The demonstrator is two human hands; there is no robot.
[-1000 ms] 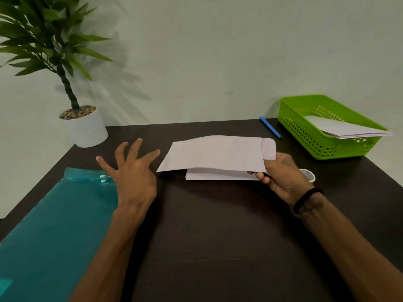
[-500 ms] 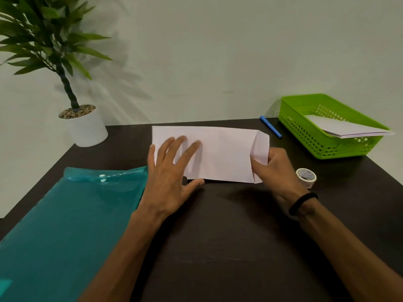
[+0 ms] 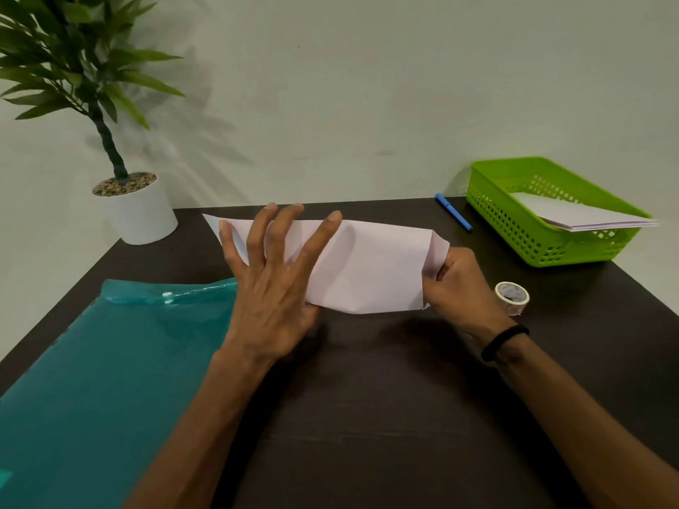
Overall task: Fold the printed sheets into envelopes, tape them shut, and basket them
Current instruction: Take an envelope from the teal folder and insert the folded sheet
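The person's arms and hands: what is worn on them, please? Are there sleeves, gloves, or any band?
Both forearms are bare, with no sleeves in view. The left hand has no glove, ring or band. The right hand is also ungloved; a thin black band circles its wrist.

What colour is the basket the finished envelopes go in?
Bright lime green, with perforated sides: the basket at the table's far right, clearest in the head view.

We can read no text, label, brand or number anywhere. The folded white paper sheet (image 3: 367, 266) shows us a blank face, and faint marks on the small clear tape roll (image 3: 512, 296) are too blurred to make out.
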